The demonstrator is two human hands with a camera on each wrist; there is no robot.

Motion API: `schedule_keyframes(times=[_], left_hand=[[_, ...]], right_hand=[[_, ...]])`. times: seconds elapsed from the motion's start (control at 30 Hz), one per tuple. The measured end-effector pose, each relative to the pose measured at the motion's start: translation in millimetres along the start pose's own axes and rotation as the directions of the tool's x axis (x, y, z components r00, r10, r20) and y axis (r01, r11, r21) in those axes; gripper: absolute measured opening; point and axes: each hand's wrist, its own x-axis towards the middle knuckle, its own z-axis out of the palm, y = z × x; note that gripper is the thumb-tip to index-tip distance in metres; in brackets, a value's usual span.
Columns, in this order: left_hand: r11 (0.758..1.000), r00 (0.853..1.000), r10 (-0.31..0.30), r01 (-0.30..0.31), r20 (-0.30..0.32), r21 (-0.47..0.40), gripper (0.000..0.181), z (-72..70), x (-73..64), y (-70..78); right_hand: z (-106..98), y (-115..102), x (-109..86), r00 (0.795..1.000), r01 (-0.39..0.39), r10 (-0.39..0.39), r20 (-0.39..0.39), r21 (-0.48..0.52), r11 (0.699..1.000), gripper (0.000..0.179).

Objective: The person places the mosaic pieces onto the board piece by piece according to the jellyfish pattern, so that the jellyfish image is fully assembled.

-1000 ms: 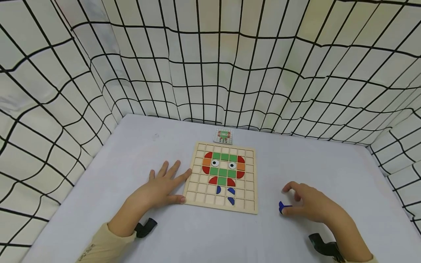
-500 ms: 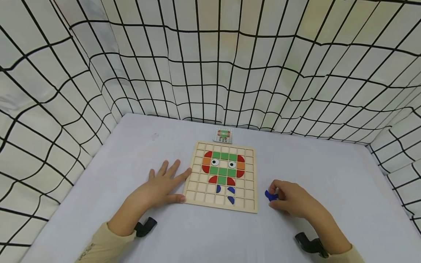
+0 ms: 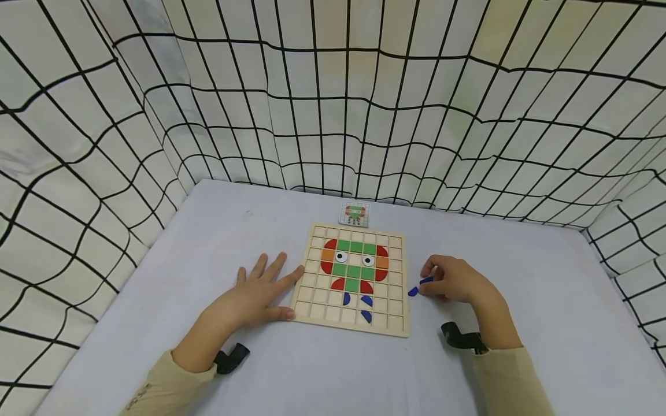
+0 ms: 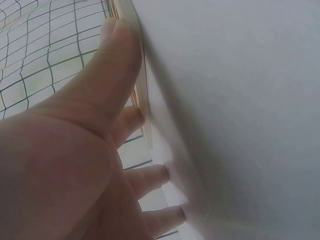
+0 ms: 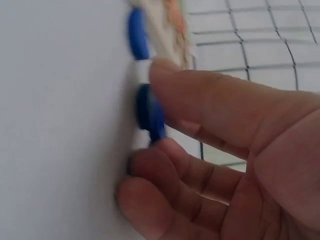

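A square wooden grid board (image 3: 314, 311) lies mid-table, carrying red, green and orange pieces, two eye discs and a few blue pieces (image 3: 366, 301) in its lower cells. My left hand (image 3: 255, 297) is spread flat, its index finger and thumb touching the board's left edge. Right of the board, my right hand (image 3: 458, 283) has curled fingers, with a blue rounded piece (image 3: 426, 280) between thumb and fingers. Another small blue piece (image 3: 413, 292) lies at the thumb tip, near the board's right edge. In the right wrist view, blue pieces (image 5: 144, 107) overlap between thumb and fingers.
Behind the board lies a small card (image 3: 355, 214) printed with a similar figure on a grid. A white cloth covers the table (image 3: 333, 375). Black netting (image 3: 346, 98) over white sheets rises at the back and both sides. A dark wrist device (image 3: 460, 338) sits at each wrist.
My right hand has moved left and away from me toward the board's right edge, taking the blue pieces along; one now lies apart. My left hand and the board have stayed in place.
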Motion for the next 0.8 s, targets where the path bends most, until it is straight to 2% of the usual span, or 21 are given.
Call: schedule_keyframes(times=[0.13,0.37,0.8], left_hand=[[1.000,1.000,-0.011,0.011,0.002,0.019,0.091,1.1,1.1,-0.7],[1.000,1.000,-0.011,0.011,-0.009,0.014,0.091,2.7,-0.2,-3.8],[1.000,1.000,-0.008,0.008,-0.001,0.012,0.091,3.5,2.3,-2.6]], right_hand=[[-3.4,5.9,-1.0,1.000,0.014,-0.013,-0.010,0.027,1.000,0.026],[-1.3,8.8,-1.0,0.993,0.096,-0.097,-0.067,-0.013,0.995,0.017],[5.6,12.3,-3.8,0.987,0.120,-0.124,-0.101,-0.047,0.992,0.016]])
